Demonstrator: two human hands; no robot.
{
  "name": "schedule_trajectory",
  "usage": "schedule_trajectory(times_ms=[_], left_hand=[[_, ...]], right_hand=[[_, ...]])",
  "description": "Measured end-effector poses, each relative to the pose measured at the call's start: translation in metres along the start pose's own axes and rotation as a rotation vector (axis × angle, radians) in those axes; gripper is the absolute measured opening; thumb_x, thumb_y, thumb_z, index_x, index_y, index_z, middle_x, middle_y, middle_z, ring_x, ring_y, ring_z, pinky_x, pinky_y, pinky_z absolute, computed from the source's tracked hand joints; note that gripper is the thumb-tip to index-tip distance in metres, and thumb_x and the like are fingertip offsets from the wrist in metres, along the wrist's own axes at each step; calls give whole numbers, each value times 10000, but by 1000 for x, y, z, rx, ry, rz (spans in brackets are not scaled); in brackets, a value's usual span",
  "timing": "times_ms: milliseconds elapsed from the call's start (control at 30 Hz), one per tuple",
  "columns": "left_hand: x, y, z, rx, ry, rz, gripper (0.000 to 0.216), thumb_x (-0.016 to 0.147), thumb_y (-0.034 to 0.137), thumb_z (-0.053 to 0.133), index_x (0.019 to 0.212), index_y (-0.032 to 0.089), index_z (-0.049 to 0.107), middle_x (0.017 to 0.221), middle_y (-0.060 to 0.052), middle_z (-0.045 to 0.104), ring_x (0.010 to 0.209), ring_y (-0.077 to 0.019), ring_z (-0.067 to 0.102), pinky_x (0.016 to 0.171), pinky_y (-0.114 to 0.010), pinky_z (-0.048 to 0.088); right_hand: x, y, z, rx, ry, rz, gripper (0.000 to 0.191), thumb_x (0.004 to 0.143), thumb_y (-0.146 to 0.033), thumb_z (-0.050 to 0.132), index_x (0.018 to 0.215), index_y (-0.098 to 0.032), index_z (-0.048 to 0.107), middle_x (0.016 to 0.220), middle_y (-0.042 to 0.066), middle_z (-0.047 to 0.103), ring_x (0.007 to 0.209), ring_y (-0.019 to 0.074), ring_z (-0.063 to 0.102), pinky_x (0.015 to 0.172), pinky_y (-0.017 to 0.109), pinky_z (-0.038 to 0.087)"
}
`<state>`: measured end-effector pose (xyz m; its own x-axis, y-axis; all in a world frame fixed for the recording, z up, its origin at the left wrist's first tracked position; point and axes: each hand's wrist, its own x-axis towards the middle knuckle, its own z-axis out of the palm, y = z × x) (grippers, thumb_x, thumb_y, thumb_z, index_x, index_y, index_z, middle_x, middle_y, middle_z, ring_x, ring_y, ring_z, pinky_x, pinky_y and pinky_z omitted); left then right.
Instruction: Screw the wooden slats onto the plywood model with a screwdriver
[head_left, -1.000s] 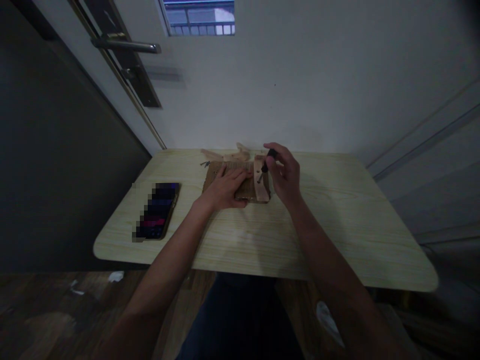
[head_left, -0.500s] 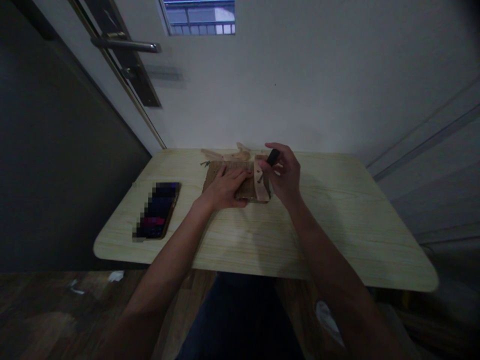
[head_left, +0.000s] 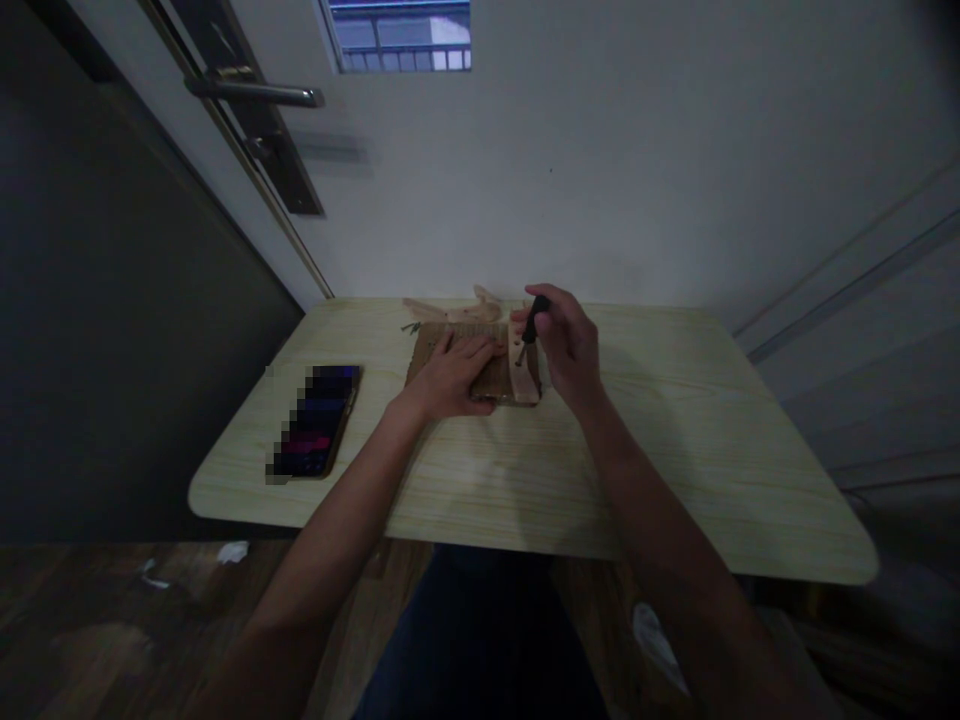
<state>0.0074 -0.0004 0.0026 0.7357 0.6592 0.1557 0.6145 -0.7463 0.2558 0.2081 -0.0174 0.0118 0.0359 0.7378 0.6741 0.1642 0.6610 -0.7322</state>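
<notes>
Gripping black-handled screwdriver [head_left: 530, 332] in right hand [head_left: 574, 347], fingers curled round the grip; holding it more upright than half a second ago, with more shaft showing; pointing it down at pale, holed wooden strip [head_left: 523, 382], just left of that hand; pressing brown rectangular corrugated slab [head_left: 493, 381] beneath strip with left hand [head_left: 452, 378], flat and open, unmoved since then.
</notes>
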Motion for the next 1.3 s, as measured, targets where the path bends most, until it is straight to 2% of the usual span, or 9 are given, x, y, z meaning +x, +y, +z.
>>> schedule_trajectory(times_ms=[167,300,500,667,767,967,1133,1200,1300], left_hand=[[0,-1,1,-1,2,7,820,736,376,766,1465,237,418,1541,-153,483,1441,-387,413,1226,-680,111],[0,0,1,2,4,3,808,741,378,761,1460,240,421,1539,-154,485,1449,-382,408,1227,-679,112],[0,0,1,9,-7,-11,818,735,386,773,1458,230,423,1555,-168,462,1460,-385,393,1233,-679,97],[0,-3,3,2,5,5,823,740,380,769,1466,234,411,1545,-154,477,1455,-383,400,1231,-682,95],[0,-3,3,-4,12,11,816,743,381,766,1464,236,413,1549,-154,472,1454,-380,401,1230,-679,108],[0,-1,1,2,7,3,825,737,359,776,1466,236,411,1544,-159,477,1439,-379,421,1231,-676,113],[0,0,0,5,-3,-9,826,729,364,784,1459,233,421,1541,-160,481,1440,-383,419,1227,-683,115],[0,0,1,6,1,-15,830,729,367,783,1462,230,419,1547,-161,473,1448,-382,410,1227,-685,114],[0,0,1,3,-4,-15,836,729,367,782,1468,220,418,1558,-166,459,1458,-382,398,1229,-679,119]], right_hand=[[3,8,-2,-45,84,11,357,832,-514,736,1117,-308,676,830,-13,717,696,160,679,633,317,585],[1,9,-1,-117,124,-34,383,820,-538,739,1099,-281,684,804,-18,660,646,125,597,545,255,535],[-2,4,1,-196,62,-38,550,916,-635,562,1330,-274,594,1280,101,648,914,201,669,653,320,599],[-2,5,0,-102,-47,-72,532,993,-600,430,1422,-291,491,1108,67,703,927,206,696,818,393,616],[-2,7,-1,-22,-67,-64,515,996,-590,437,1406,-283,489,1069,62,715,910,201,719,835,397,617],[-1,5,0,-8,-39,19,506,903,-585,631,1314,-298,565,981,29,738,811,173,739,713,321,623],[0,2,1,-135,63,-14,457,814,-605,726,1140,-292,659,851,5,683,697,147,663,481,230,519],[-1,2,0,-192,94,-31,458,824,-606,714,1156,-294,660,894,16,681,674,139,632,456,228,502],[-1,3,0,-240,82,-38,524,852,-622,670,1264,-303,626,1108,58,694,702,146,641,471,254,528]])
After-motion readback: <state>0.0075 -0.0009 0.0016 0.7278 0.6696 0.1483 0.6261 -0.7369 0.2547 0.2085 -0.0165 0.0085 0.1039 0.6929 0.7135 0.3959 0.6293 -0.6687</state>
